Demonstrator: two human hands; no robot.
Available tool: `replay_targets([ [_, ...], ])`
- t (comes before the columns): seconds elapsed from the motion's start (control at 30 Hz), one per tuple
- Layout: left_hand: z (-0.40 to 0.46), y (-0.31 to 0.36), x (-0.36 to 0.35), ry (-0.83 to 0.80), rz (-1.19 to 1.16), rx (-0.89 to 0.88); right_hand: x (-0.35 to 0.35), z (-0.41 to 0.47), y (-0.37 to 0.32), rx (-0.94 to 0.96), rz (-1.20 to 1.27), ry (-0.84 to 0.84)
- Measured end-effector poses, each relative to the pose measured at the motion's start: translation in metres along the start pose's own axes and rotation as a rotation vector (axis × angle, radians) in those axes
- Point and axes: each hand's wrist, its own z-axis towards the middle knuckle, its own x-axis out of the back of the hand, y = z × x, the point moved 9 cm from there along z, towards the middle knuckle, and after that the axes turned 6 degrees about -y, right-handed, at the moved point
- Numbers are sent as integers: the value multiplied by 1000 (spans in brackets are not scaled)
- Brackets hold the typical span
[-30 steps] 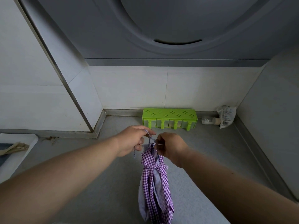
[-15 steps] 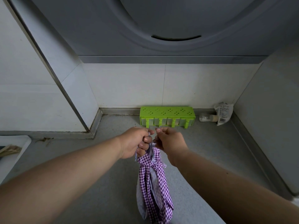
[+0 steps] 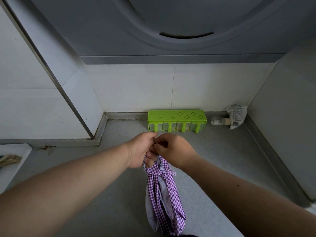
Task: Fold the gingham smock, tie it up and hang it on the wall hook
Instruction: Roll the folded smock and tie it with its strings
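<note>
Where the two bare forearms reach in from the lower corners, the gingham smock (image 3: 163,199) hangs between them as a long, narrow purple-and-white bundle, its lower end dropping out of view at the bottom edge. A strip of the same cloth is wrapped round its neck just under the hands. The left hand (image 3: 140,149) grips the top of the bundle, fingers curled round the cloth and knuckles turned outward. The right hand (image 3: 172,149) is pressed against it, fingers bent and pinching something at the very top of the smock; the pinched part is too small and hidden to make out. Both hands touch one another above a grey countertop (image 3: 222,168).

Further back on that surface, against the white tiled wall (image 3: 136,89), stands a bright green rack (image 3: 177,120) with pierced clover shapes along its top. To its right lie a small bottle (image 3: 219,120) on its side and a crumpled white packet (image 3: 236,116) in the corner. At the far left edge sits a white tray (image 3: 15,168). Overhead curves the grey underside of a hood (image 3: 171,23).
</note>
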Motion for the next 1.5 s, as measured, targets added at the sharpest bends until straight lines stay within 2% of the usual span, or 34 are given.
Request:
replay_targets([
  [0.17, 2, -2, 3, 19, -26, 24, 2, 0, -7, 61, -108, 27],
  [0.3, 2, -2, 8, 77, -42, -9, -2, 1, 2, 20, -58, 39],
  [0.5, -5, 0, 12, 56, 5, -40, -10, 2, 32, -235, 339, 36],
  [0.6, -11, 8, 18, 137, 68, -142, -21, 5, 44, -338, 508, 26],
  [0.7, -19, 17, 24, 251, 295, -227, -25, 7, 44, -363, 615, 13],
  [0.8, -27, 26, 30, 367, 448, -291, -19, 9, 34, -278, 485, 0],
  [0.93, -33, 34, 36, 433, 520, -331, -5, 7, 6, 6, -55, 34],
  [1.0, -35, 47, 29, 435, 792, -351, -7, 5, -7, 175, -310, 57],
  [1.07, -39, 59, 20, 451, 1111, -377, -13, 5, -12, 270, -447, 64],
  [1.13, -41, 64, 17, 438, 1266, -405, -14, 5, -9, 282, -470, 85],
  [1.27, -43, 62, 10, 371, 1408, -432, -10, 2, -8, 297, -436, 127],
  [1.5, -36, 58, 23, 304, 1124, -361, -4, 10, 11, 113, -199, 125],
])
